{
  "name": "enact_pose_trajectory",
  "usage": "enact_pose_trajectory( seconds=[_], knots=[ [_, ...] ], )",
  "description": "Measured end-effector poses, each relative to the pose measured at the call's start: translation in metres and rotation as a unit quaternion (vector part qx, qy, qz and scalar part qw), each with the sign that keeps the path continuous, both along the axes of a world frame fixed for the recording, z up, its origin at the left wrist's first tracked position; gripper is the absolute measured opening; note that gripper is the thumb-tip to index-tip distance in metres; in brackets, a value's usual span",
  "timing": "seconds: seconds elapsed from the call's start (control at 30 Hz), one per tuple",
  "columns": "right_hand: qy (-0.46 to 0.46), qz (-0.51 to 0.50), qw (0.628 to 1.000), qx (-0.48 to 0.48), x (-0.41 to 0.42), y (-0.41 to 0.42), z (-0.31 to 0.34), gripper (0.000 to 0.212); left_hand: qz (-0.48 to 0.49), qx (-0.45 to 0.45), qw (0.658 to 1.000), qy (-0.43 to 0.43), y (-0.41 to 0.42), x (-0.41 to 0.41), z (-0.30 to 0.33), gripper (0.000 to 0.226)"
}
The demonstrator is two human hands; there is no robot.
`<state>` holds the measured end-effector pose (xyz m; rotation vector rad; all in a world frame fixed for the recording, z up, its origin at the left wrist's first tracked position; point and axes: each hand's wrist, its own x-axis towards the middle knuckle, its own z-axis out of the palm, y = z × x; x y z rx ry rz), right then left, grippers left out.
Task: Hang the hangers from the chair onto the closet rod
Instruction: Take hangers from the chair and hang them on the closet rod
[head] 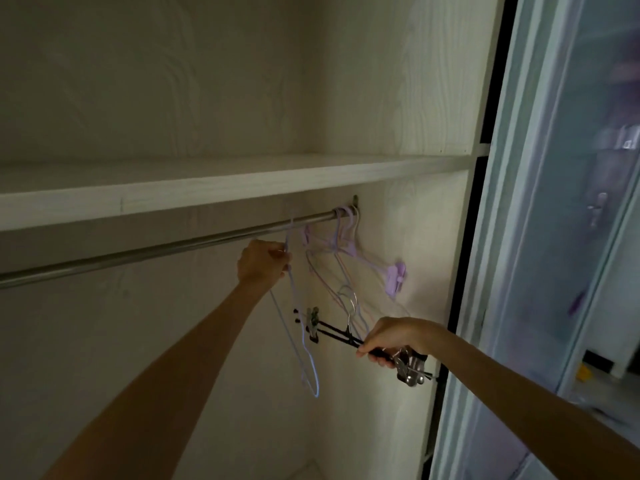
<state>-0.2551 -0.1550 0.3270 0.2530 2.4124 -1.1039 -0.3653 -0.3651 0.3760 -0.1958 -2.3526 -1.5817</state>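
The round silver metal closet rod (156, 251) runs out of the picture at the left edge, so its far end is not seen, and its right end is covered by a bunch of pale purple hanger hooks (344, 216). The thin pale purple wire hangers (332, 268) below them overlap and smear together; their number cannot be told. The left hand (261, 261) covers the neck of the light purple wire hanger (298, 327) it pinches. The right hand (391, 337) hides the middle of the black bar hanger with metal clips (346, 336). Both forearms are cut off by the bottom edge. The frosted sliding door (568, 202) shows only blurred shapes.
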Motion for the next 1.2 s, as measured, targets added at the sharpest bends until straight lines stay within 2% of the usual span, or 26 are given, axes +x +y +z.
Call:
enact_pose_trajectory(
  seconds=[0.17,0.33,0.57,0.63,0.73,0.8,0.87,0.93,1.0,1.03,1.07,1.13,1.2],
  knots=[
    [0.004,-0.006,1.0,0.026,-0.024,-0.002,0.008,0.029,-0.017,0.003,0.999,-0.032,0.016,-0.039,0.007,0.016],
    [0.032,-0.025,0.999,0.023,-0.038,-0.004,0.011,0.029,-0.027,0.008,0.996,-0.087,0.023,-0.059,-0.018,0.018],
    [0.129,-0.064,0.99,0.0,-0.036,0.005,0.022,0.034,-0.04,0.041,0.992,-0.109,0.024,-0.066,-0.039,0.026],
    [0.143,-0.065,0.987,-0.013,-0.029,0.007,0.03,0.033,-0.055,0.026,0.992,-0.115,0.024,-0.066,-0.037,0.026],
    [0.157,-0.059,0.985,-0.034,-0.017,0.012,0.041,0.024,-0.062,-0.065,0.989,-0.119,0.022,-0.061,-0.031,0.035],
    [0.174,-0.06,0.982,-0.05,-0.008,0.015,0.049,0.01,-0.049,-0.183,0.975,-0.116,0.017,-0.055,-0.024,0.045],
    [0.186,-0.07,0.979,-0.053,0.003,0.018,0.058,0.013,-0.021,-0.279,0.957,-0.083,0.012,-0.04,-0.01,0.041],
    [0.199,-0.072,0.976,-0.049,0.014,0.023,0.066,0.021,0.043,-0.332,0.942,0.02,0.01,-0.022,0.006,0.032],
    [0.202,-0.067,0.976,-0.049,0.025,0.027,0.074,0.026,0.107,-0.346,0.914,0.183,0.01,-0.006,0.025,0.024],
    [0.201,-0.063,0.976,-0.053,0.03,0.029,0.079,0.027,0.113,-0.336,0.9,0.253,0.009,-0.003,0.033,0.021],
    [0.199,-0.057,0.977,-0.055,0.033,0.031,0.083,0.027,0.107,-0.342,0.889,0.285,0.009,-0.002,0.041,0.023],
    [0.182,-0.037,0.981,-0.049,0.035,0.034,0.092,0.024,0.081,-0.414,0.87,0.253,0.007,-0.014,0.05,0.04],
    [0.148,0.0,0.988,-0.037,0.033,0.035,0.1,0.018,0.065,-0.469,0.858,0.2,0.005,-0.026,0.057,0.036]
  ],
)
